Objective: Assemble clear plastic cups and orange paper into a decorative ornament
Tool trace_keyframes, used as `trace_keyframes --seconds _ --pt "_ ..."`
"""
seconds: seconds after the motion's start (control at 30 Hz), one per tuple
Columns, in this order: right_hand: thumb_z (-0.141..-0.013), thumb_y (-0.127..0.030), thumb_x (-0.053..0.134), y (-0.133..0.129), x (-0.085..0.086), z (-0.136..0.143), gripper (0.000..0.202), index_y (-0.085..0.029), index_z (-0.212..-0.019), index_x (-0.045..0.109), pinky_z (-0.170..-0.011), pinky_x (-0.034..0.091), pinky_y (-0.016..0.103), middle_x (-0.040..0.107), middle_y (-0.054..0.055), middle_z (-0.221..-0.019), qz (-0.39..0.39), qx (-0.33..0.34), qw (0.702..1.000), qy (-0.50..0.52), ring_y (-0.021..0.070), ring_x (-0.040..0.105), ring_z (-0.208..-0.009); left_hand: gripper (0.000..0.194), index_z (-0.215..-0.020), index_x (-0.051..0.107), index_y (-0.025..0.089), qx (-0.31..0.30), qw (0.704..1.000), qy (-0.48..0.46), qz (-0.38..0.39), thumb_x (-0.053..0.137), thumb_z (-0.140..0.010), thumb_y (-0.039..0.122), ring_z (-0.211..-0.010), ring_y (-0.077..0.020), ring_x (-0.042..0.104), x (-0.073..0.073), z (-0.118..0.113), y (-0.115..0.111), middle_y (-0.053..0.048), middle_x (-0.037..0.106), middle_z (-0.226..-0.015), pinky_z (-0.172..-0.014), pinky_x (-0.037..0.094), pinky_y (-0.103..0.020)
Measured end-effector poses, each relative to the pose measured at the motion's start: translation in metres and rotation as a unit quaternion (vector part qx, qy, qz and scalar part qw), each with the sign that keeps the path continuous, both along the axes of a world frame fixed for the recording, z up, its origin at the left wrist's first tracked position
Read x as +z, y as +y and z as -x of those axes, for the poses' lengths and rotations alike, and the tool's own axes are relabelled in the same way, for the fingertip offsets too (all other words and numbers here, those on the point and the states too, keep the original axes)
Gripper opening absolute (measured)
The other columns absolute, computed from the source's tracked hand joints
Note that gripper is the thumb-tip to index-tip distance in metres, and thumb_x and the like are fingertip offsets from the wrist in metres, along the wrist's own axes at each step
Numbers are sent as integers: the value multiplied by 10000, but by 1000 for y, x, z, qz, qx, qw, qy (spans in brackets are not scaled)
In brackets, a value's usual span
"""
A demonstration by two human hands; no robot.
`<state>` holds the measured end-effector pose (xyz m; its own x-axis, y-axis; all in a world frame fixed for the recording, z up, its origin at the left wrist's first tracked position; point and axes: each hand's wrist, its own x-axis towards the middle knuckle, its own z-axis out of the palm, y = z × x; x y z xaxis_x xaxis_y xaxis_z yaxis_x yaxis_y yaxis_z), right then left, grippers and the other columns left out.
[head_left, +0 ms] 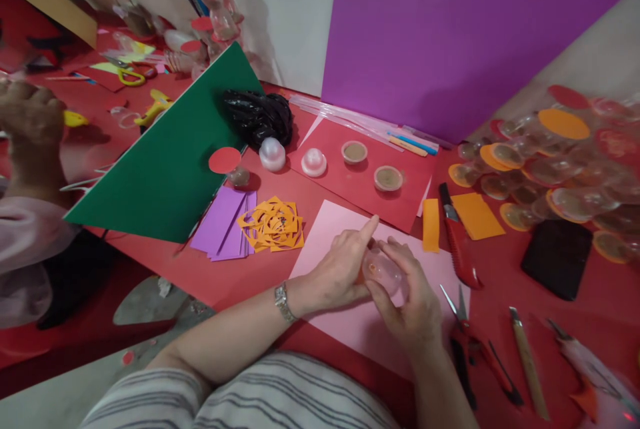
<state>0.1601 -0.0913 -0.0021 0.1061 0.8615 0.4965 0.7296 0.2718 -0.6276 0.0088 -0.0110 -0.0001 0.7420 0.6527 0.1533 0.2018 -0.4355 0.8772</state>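
Between my two hands, above a pink sheet of paper (pixel 325 232), is a clear plastic dome (pixel 383 270). My right hand (pixel 414 299) curls its thumb and fingers around the dome's right side. From the left, my left hand (pixel 343 263) holds against the same dome, its index finger stretched out past it. Two small cups filled with sand (pixel 388 179) stand on a red sheet (pixel 345 179) beyond my hands. Left of them are a clear dome on a white base (pixel 314 162) and another such dome (pixel 273 154).
Right of my hands lie scissors (pixel 467 332), a red cutter (pixel 459 242), a wooden-handled knife (pixel 529 362), a glue gun (pixel 595 362) and a black phone-like slab (pixel 557 259). Several sand timers (pixel 565 175) are stacked behind. A green board (pixel 175 155) separates a co-worker's hand (pixel 33 115).
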Motion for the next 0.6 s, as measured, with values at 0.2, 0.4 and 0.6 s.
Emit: trace_keyframes --seconds 0.2,0.4,0.6 --pt "-939 -389 632 -5 2 -1 544 -224 -1441 502 -1098 478 617 684 136 -1312 -2 -2 1000 26 325 639 -1260 1198 -1610 -164 236 -9 1000 -15 5 741 -825 253 -1180 -322 534 6 2 3 -164 589 -1308 -1017 443 -529" --pt "-950 -301 611 -7 3 -5 528 -249 -1461 493 -1128 447 611 685 119 -1305 -2 4 998 66 310 590 -1323 1224 -1564 -295 247 -23 999 -13 -32 602 -748 76 -1191 -313 509 8 4 7 -136 611 -1320 -1024 422 -532" --pt "-952 -329 605 -3 1 -2 482 -228 -1416 524 -1102 476 606 695 122 -1292 12 -1 1000 27 320 593 -1322 1228 -1576 -270 216 -37 999 23 -17 606 -723 96 -1205 -343 506 8 3 7 -176 581 -1347 -987 436 -543"
